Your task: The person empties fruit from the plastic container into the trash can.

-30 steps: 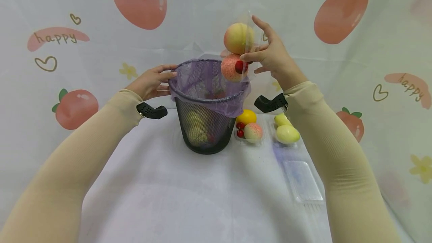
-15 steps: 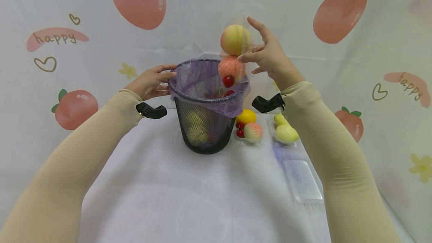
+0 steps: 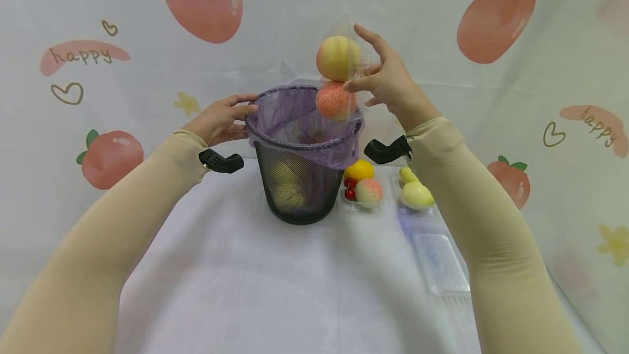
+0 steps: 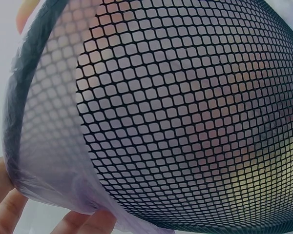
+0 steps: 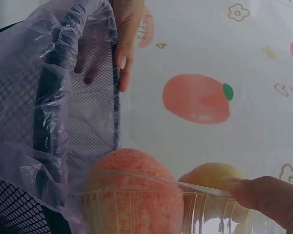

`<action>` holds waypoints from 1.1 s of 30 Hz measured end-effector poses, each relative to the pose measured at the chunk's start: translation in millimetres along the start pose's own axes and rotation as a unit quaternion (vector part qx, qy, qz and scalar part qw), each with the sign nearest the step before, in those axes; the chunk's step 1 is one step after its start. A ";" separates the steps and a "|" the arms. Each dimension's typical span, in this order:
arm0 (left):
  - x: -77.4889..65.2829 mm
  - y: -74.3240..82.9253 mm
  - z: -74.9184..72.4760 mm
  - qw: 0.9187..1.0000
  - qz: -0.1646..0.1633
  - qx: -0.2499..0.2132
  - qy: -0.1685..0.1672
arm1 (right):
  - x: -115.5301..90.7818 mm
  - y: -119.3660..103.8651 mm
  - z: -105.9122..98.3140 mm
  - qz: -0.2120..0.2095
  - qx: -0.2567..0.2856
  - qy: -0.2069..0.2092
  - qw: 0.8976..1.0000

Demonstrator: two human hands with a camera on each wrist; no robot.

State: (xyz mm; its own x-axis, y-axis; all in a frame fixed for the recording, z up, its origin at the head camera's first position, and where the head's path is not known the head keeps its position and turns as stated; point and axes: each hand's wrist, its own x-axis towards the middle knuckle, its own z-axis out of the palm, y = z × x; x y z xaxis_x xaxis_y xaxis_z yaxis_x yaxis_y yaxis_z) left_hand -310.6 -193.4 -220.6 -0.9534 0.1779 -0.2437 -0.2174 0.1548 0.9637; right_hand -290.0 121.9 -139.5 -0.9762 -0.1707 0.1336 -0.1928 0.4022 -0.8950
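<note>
The round black wire-mesh bin (image 3: 321, 190) has a translucent purple plastic liner (image 3: 336, 153); the round coral fruit (image 3: 336, 101) is red-speckled, the round yellow fruit (image 3: 338, 59) pink-blushed, the white cloth backdrop (image 3: 417, 4) printed with red fruits.

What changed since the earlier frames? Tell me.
The right hand shifted slightly left with the clear container, yellow fruit and pink fruit; the cherries beside the pink fruit dropped from view toward the mesh bin. The left hand stayed on the bin's rim; the table fruit stayed put.
</note>
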 end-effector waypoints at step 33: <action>2.4 0.1 2.3 1.000 -0.003 0.021 -0.006 | -21.1 15.3 -37.7 0.010 0.184 0.009 0.983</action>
State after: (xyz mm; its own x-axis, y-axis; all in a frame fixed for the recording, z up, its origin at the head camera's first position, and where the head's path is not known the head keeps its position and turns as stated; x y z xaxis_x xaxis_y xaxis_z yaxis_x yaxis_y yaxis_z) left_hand -312.4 -190.8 -221.4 -0.9497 0.1876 -0.2508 -0.2140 0.1958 0.9570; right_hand -276.1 165.5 -140.0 -0.9818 -0.1483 0.1184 -0.1274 0.0525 -0.9905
